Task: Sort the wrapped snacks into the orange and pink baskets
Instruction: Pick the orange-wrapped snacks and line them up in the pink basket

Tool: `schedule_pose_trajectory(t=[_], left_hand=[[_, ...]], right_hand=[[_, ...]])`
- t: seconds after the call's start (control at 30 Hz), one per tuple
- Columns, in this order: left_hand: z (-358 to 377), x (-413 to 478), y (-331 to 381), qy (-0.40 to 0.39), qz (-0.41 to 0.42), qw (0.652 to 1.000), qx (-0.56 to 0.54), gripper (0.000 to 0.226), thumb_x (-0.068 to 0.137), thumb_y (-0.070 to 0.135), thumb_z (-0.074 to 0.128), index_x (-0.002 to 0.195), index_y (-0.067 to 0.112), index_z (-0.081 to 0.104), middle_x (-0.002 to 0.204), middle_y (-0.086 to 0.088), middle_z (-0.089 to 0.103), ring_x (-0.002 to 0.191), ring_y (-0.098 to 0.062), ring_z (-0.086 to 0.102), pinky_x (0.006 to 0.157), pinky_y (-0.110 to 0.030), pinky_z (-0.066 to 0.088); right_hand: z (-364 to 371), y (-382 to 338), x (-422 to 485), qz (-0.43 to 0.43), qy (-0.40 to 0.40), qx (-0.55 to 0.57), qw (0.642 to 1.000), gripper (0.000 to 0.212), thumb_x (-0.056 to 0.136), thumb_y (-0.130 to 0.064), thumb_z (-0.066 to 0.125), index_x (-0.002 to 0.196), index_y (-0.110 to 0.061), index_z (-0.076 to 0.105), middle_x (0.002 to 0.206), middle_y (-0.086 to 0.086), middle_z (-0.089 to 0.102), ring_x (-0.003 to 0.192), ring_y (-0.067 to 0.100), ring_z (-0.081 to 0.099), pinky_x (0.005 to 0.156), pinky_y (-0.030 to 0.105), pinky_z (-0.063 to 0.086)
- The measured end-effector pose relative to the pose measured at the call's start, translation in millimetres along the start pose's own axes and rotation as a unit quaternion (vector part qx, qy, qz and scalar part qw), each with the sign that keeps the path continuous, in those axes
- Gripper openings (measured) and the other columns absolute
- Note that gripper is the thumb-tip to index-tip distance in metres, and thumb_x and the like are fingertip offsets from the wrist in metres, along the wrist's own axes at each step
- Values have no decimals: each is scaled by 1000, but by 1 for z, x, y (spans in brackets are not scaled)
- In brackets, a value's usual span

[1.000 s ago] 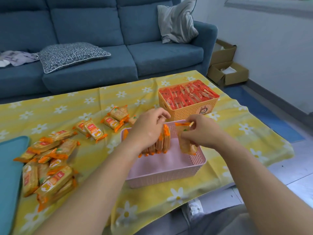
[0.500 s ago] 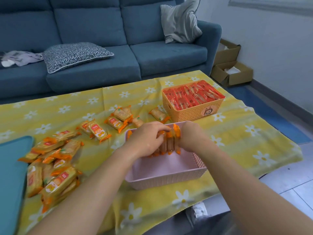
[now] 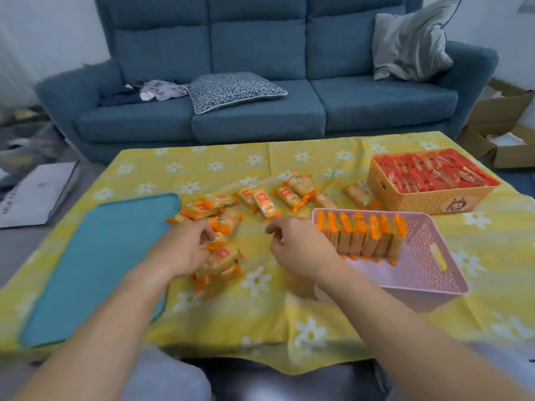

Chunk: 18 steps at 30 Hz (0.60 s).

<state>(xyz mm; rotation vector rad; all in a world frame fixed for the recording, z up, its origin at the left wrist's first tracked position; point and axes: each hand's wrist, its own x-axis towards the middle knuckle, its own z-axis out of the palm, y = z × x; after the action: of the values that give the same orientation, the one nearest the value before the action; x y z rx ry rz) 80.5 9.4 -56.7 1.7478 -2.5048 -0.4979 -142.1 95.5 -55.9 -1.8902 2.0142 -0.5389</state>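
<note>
Hands hovering by the pink basket [image 3: 405, 274].
Fingers of the left hand [image 3: 181, 251] curl onto the near pile of orange-wrapped snacks [image 3: 221, 260]; whether they grip one I cannot tell. The right hand [image 3: 301, 248] is loosely curled and holds nothing, just left of the basket, where a row of orange packs [image 3: 364, 235] stands on edge. More scattered packs [image 3: 292, 192] lie farther off; the orange basket [image 3: 428, 202], far right, is full of red-wrapped snacks [image 3: 428, 172].

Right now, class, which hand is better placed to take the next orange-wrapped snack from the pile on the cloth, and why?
Left. The left hand is at the pile of orange-wrapped snacks, fingers curled at its top. The right hand hangs apart from it, beside the pink basket.
</note>
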Motion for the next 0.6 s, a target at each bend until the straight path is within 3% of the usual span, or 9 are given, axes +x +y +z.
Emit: schedule_pose_trajectory(t=[0.1, 0.2, 0.3, 0.4, 0.5, 0.6], left_hand=[[3, -9, -40, -34, -11, 999, -30, 40, 76, 8, 65, 89, 44, 51, 98, 2, 59, 82, -18, 55, 71, -28, 38], [13, -8, -70, -27, -49, 996, -74, 45, 76, 11, 64, 107, 41, 55, 116, -4, 58, 106, -25, 60, 89, -32, 46], [23, 7, -85, 20, -137, 985, -103, 42, 88, 22, 65, 129, 20, 55, 127, -10, 56, 118, -29, 56, 98, -35, 42], [34, 23, -79, 22, -161, 976, -148, 49, 87, 40, 66, 126, 15, 51, 121, -11, 62, 114, -32, 59, 94, -41, 48], [45, 36, -65, 22, -160, 979, -128, 67, 78, 55, 69, 126, 13, 46, 126, -12, 60, 118, -35, 57, 94, -44, 49], [48, 43, -52, 23, -181, 980, -77, 81, 79, 53, 73, 138, 12, 35, 137, -13, 49, 128, -37, 48, 98, -45, 44]], right_hand=[[43, -23, 13, -98, -156, -63, 981, 71, 82, -10, 53, 151, -27, 41, 153, 7, 42, 137, 32, 43, 109, 45, 43], [74, -41, 29, -123, -197, -122, 965, 88, 80, -31, 65, 157, -29, 23, 166, 2, 15, 149, 32, 19, 118, 48, 31], [96, -59, 44, -186, -177, -250, 934, 91, 74, -46, 72, 153, -27, 31, 157, 3, 33, 145, 31, 27, 117, 49, 29], [107, -72, 51, -192, -167, -324, 911, 76, 81, -35, 71, 147, -20, 38, 144, 8, 47, 133, 31, 44, 108, 45, 37], [107, -69, 55, -159, -192, -331, 910, 62, 76, -42, 75, 130, -20, 52, 130, 8, 60, 122, 30, 56, 100, 41, 43], [86, -54, 59, -80, -241, -210, 944, 51, 69, -46, 77, 112, -23, 59, 111, 0, 65, 108, 25, 63, 84, 34, 53]])
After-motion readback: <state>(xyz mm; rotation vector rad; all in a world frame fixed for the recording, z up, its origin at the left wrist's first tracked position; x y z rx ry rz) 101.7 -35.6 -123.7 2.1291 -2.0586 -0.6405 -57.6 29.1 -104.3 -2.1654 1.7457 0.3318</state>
